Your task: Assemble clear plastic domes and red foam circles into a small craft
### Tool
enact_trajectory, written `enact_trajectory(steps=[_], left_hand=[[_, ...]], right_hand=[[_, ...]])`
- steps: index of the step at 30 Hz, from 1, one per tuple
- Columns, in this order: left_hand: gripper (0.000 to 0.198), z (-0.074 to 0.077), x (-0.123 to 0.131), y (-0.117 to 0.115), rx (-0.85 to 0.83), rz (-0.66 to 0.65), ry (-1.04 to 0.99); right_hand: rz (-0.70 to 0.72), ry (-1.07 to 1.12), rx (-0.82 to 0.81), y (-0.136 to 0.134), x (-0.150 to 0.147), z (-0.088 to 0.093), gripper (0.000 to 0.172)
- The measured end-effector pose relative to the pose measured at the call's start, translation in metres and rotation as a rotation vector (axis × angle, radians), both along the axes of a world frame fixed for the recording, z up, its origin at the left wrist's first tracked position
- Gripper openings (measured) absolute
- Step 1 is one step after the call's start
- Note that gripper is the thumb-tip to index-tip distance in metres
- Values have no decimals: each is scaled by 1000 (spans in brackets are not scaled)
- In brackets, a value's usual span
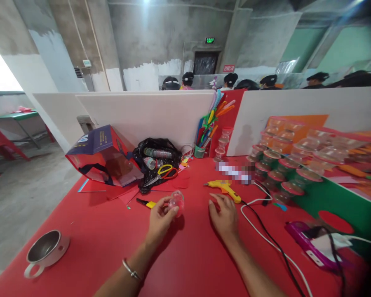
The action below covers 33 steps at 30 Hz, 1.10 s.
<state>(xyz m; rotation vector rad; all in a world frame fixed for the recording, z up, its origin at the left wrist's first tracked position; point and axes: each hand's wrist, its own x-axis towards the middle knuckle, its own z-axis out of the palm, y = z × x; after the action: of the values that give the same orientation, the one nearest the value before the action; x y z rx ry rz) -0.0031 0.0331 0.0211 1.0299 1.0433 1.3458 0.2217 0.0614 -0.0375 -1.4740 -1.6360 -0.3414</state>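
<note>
Clr plastic pc (178, 202), axis prob. upright

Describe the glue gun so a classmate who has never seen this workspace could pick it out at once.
On the big red table, find the green holder near the upright white board. From there, come toward the viewer and a little right to the yellow glue gun, its nozzle pointing left. Unlike the yellow-and-black cutter, it is pistol-shaped and trails a black cord.
</note>
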Motion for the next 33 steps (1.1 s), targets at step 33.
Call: enact_trajectory(steps=[33], left_hand=[[29,-4,24,-13,772,-186,833]], right_hand=[[-532,-167,-542,38,51,16,61]])
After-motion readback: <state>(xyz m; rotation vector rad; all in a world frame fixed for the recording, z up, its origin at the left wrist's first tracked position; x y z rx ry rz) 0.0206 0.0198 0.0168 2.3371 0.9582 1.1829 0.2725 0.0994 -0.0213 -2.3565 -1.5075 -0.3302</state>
